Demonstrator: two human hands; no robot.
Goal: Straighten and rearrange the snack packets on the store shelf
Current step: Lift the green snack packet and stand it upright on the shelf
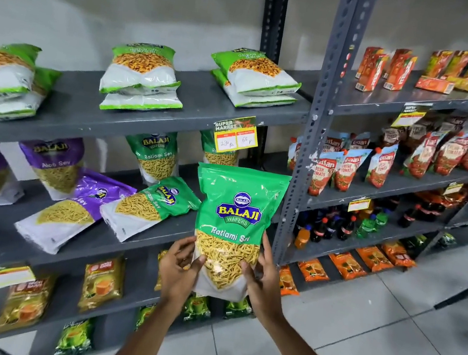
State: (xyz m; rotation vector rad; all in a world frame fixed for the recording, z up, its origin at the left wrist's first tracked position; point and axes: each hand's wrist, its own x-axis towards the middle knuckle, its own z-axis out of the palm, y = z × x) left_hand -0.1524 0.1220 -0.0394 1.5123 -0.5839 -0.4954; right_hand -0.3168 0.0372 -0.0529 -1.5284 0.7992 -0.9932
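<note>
A green Ratlami Sev packet (235, 225) is held upright in front of the middle shelf (91, 240). My left hand (180, 269) grips its lower left edge and my right hand (265, 278) grips its lower right edge. On that shelf another green Ratlami Sev packet (150, 206) lies flat and tilted, next to a fallen purple Aloo Sev packet (72, 208). Two green packets (155, 154) stand upright at the back. Purple packets (54, 164) stand further left.
The top shelf (196, 96) carries three stacks of green-and-white snack packets (141, 77). A yellow price tag (236, 134) hangs from its front edge. A grey upright post (311, 146) separates the right rack with ketchup pouches (345, 169) and bottles (340, 225). Yellow packs (103, 282) fill the lower shelf.
</note>
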